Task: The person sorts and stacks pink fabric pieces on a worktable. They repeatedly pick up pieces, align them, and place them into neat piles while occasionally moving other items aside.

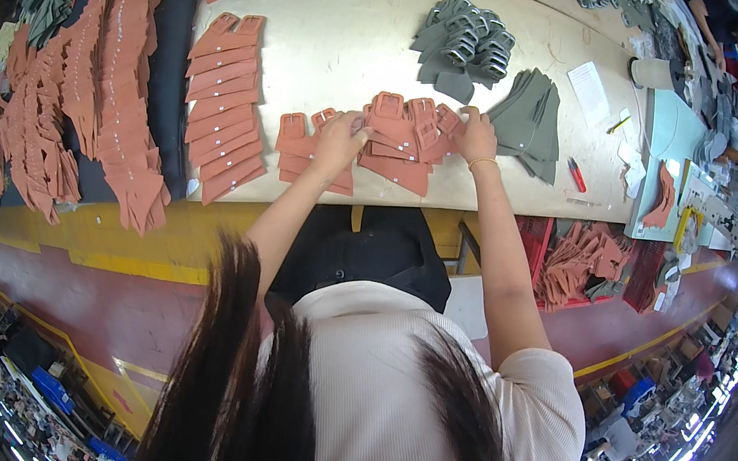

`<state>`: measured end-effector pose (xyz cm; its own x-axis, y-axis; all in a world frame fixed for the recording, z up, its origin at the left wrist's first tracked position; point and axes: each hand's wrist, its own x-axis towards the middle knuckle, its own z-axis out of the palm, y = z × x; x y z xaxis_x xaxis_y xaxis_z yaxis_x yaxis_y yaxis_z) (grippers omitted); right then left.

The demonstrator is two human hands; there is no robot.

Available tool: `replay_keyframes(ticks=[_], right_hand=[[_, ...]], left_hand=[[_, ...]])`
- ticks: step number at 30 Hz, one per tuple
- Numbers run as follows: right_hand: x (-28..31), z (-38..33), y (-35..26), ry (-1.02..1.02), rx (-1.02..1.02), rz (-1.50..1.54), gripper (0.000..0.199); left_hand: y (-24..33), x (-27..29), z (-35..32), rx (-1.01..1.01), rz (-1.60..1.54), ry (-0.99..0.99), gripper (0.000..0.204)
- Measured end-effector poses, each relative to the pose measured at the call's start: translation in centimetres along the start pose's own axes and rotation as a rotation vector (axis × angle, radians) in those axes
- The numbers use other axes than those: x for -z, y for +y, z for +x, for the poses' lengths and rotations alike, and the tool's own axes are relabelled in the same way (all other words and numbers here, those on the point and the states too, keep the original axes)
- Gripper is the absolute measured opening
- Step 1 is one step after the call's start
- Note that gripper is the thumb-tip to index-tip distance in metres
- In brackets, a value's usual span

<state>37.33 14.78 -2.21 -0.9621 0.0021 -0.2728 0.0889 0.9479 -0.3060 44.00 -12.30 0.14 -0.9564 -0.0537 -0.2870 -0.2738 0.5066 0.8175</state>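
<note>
A pile of terracotta strap pieces with matching buckles (392, 130) lies at the table's front edge between my hands. My left hand (342, 140) is closed at the pile's left edge, thumb and fingertips on a piece. At the right edge, my right hand (476, 139) bends its fingers round the end of another buckled piece. Some fingertips are hidden behind the leather. Beside my left wrist lie more terracotta buckled pieces (292, 140), partly covered by my forearm. Close to my right hand is a fan of dark green flat pieces (531, 117).
A long overlapped row of terracotta pieces (227, 112) lies to the left, with larger stacks (128, 102) beyond. Dark green buckled pieces (465, 37) stand at the back. A red cutter (576, 175) lies at right, above a red crate (532, 244) of terracotta pieces.
</note>
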Motion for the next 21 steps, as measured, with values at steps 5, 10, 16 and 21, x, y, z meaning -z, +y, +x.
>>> replay_keyframes(ticks=[5,10,16,21], right_hand=[[0.9,-0.7,-0.6,-0.011,0.032,-0.193,0.018],[5.6,-3.2,-0.3,-0.091,0.118,-0.081,0.019],[11.7,-4.9,-2.1,-0.141,0.077,0.014,0.021],[14.2,-4.9,-5.1,0.019,0.096,0.069,0.02]], left_hand=[[2.1,-2.7,2.2,0.083,0.264,0.058,0.048],[2.8,-2.7,2.9,0.234,0.252,0.049,0.052],[3.4,-2.5,2.8,0.205,0.159,0.04,0.043],[3.8,-3.2,2.8,-0.107,0.432,0.213,0.033]])
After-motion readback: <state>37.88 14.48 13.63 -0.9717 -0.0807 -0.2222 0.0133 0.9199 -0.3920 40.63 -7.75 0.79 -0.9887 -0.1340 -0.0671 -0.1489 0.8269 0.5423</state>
